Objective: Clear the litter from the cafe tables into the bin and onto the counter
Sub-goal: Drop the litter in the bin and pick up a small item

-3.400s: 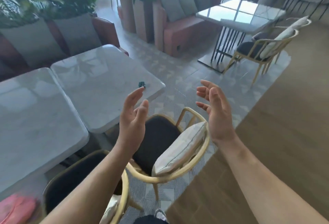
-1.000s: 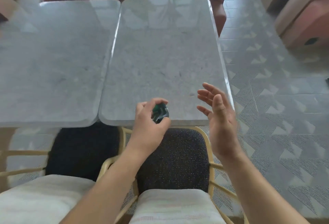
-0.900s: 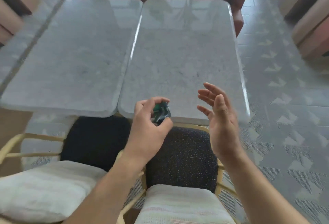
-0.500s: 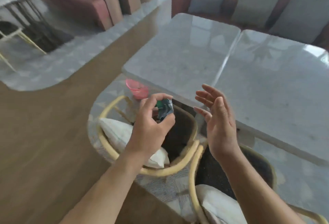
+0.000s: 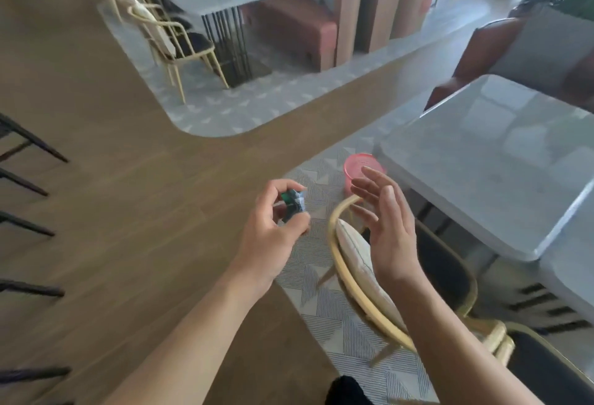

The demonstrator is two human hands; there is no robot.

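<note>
Left hand pinches a crumpled green wrapper between thumb and curled fingers, above the floor. Right hand, at three o'clock of it, is released, fingers spread, holding nothing. Pink bin stands at one o'clock of the wrapper, beside the table.

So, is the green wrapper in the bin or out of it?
Out: the left hand pinches the wrapper, short of the pink bin.

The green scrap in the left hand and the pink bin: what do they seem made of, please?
The green scrap looks like crumpled foil or plastic wrapper: creased, with a silvery edge. The pink bin probably plastic: smooth, uniformly coloured.
</note>
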